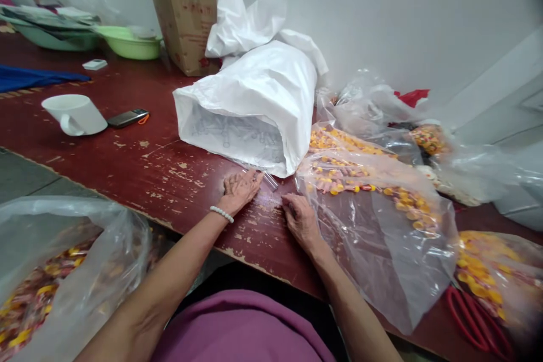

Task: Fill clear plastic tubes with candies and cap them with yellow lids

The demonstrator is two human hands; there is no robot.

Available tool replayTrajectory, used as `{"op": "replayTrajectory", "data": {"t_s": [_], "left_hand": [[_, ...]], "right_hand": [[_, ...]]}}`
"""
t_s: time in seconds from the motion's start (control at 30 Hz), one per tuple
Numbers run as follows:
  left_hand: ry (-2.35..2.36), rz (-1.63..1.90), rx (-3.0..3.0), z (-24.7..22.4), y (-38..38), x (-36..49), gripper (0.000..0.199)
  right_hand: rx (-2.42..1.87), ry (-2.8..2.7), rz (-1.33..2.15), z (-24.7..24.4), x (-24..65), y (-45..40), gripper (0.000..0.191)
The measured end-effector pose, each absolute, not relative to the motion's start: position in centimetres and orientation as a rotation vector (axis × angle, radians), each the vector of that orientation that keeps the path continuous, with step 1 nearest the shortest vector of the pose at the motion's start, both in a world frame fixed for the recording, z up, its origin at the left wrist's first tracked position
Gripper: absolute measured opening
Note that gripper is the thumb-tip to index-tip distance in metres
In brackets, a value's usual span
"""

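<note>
My left hand (241, 188), with a pale bead bracelet (222, 214) at the wrist, is low over the table, fingers bent and close together. Its fingertips are on small clear tubes (270, 181) just below the mouth of a big white sack (258, 96). More clear tubes (237, 134) lie inside that sack. My right hand (302, 218) rests on the table to the right, fingers curled in with the thumb; what they hold, if anything, is hidden. Beside it spreads a clear plastic bag (382, 260) with many small yellow-capped pieces (339, 175) in its far part.
Red scissors (479, 322) lie at the right by another bag of yellow-capped pieces (479, 277). An open bag (114, 254) of similar pieces stands below the table's left edge. A white mug (76, 115), a phone (128, 117), a green basin (131, 45) and a cardboard box (186, 22) are left.
</note>
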State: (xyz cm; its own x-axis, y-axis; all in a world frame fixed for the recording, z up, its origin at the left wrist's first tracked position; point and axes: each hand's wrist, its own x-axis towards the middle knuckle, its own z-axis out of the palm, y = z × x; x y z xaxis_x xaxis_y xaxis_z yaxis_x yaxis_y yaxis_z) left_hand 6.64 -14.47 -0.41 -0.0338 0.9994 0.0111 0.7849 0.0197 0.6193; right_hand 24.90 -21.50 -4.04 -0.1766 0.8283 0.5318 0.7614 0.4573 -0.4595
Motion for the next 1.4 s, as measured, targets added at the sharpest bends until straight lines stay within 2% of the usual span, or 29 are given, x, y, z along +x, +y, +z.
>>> {"op": "replayTrajectory", "data": {"t_s": [0.2,0.3,0.37,0.53,0.67,0.73,0.93,1.1,1.2,1.4], "left_hand": [[1.864,0.865,1.885,-2.5,-13.8,5.4,0.025],[1.724,0.962,1.689,-1.7,-13.6,5.1,0.037],[1.683,0.894,1.666,-0.8,-13.4,5.7,0.048],[1.797,0.734,1.732,0.3,-13.4,9.1,0.040],[1.861,0.595,1.829,-0.1,-13.2,10.4,0.057],[1.847,0.515,1.891,-0.2,-13.0,10.3,0.053],[1.656,0.513,1.985,0.1,-14.0,9.5,0.025],[1.231,0.699,1.932,-1.1,-17.5,9.1,0.025],[0.871,0.852,1.636,-2.0,-19.1,8.6,0.030],[0.584,0.786,1.403,-2.2,-20.0,8.4,0.060]], "right_hand": [[-1.454,-1.720,0.041,-4.7,25.1,-22.6,0.039],[-1.466,-1.734,0.088,-5.7,25.3,-22.2,0.047],[-1.467,-1.753,0.093,-6.2,25.4,-21.9,0.049],[-1.481,-1.764,0.039,-6.5,25.0,-21.7,0.048],[-1.540,-1.779,0.024,-6.5,24.6,-21.7,0.045],[-1.532,-1.780,0.030,-6.4,24.7,-21.7,0.044],[-1.480,-1.642,0.140,-5.2,24.9,-22.1,0.043],[-1.386,-1.294,0.634,-3.9,23.3,-23.2,0.037],[-1.219,-1.064,0.842,-3.6,22.2,-23.8,0.037],[-1.208,-0.985,0.825,-3.0,22.3,-24.6,0.034]]}}
